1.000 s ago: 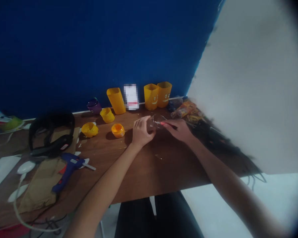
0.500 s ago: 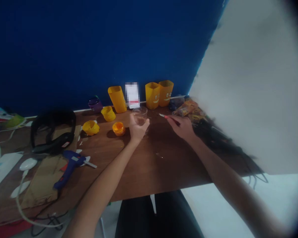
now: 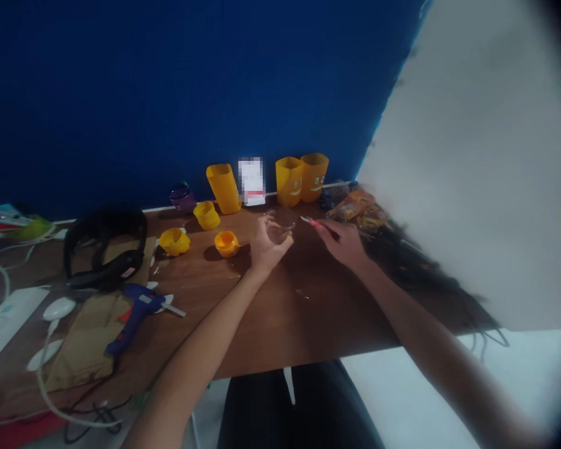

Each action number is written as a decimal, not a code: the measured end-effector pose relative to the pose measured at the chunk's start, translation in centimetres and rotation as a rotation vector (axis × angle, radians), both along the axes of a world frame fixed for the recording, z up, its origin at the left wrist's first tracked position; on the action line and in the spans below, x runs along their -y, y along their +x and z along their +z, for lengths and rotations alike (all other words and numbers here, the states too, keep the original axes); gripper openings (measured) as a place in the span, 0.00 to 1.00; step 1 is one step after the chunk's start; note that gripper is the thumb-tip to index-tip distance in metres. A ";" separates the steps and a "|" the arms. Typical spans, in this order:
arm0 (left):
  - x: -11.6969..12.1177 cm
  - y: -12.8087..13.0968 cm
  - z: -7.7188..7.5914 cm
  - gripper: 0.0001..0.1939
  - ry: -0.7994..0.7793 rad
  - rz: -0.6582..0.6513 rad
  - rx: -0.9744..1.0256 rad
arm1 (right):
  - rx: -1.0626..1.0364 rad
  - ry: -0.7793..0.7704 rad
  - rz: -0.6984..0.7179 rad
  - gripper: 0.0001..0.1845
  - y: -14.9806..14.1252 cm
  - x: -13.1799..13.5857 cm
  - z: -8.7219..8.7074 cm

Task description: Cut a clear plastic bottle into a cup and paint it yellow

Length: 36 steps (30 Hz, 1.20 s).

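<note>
My left hand [image 3: 267, 251] is wrapped around a clear plastic cup [image 3: 284, 219], which it holds over the table with the mouth tilted. To its right, my right hand [image 3: 343, 242] grips a small craft knife [image 3: 312, 222] with a pinkish-red handle. The pale blade points left at the cup's rim, with a small gap between them. Left of my left hand stands a small orange pot [image 3: 227, 244]. Two yellow cut cup pieces, one nearer [image 3: 174, 241] and one farther [image 3: 206, 215], sit beyond it to the left.
Yellow holders, one left [image 3: 224, 189] and two with faces right [image 3: 289, 181], line the blue wall around a phone-like screen [image 3: 252, 181]. A blue glue gun [image 3: 138, 310], cardboard [image 3: 81, 346] and a black headset [image 3: 105, 249] lie left. Clutter [image 3: 355, 206] lies against the right wall.
My left hand has brought the cup to the right, nearer the knife, and tilted it more. My right hand stays almost in place. The whole view has shifted slightly.
</note>
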<state>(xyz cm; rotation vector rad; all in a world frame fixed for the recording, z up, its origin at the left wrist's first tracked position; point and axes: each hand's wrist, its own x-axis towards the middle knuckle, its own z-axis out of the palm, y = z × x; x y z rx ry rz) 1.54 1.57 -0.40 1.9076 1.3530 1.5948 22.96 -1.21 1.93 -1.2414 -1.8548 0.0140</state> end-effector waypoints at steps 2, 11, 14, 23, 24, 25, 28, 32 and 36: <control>0.1 -0.2 -0.2 0.30 0.083 0.105 -0.116 | -0.018 -0.007 0.045 0.20 -0.1 0.1 0.1; -0.3 -0.8 -0.7 0.21 0.308 0.230 -0.283 | 0.035 -0.114 0.089 0.21 -0.2 0.1 0.2; -0.4 -0.9 -0.8 0.20 0.303 0.213 -0.297 | 0.092 -0.139 0.047 0.21 0.1 0.0 0.4; 0.0 -0.7 0.0 0.16 0.264 0.172 -0.387 | 0.274 -0.090 -0.115 0.18 0.6 -0.2 -0.1; 0.0 -0.7 0.0 0.17 0.263 0.168 -0.398 | 0.283 -0.077 -0.125 0.18 0.6 -0.3 -0.2; 0.0 -0.7 0.0 0.17 0.268 0.167 -0.411 | 0.293 -0.069 -0.133 0.18 0.6 -0.3 -0.3; -0.1 -0.7 -0.2 0.17 0.303 0.186 -0.461 | 0.324 -0.068 -0.147 0.18 0.6 -0.3 -0.3; 0.1 -0.7 -0.3 0.16 0.295 0.192 -0.568 | 0.357 -0.081 -0.190 0.19 0.6 -0.3 -0.2; 0.2 -0.8 -0.1 0.16 0.277 0.196 -0.636 | 0.372 -0.106 -0.211 0.20 0.6 -0.2 -0.1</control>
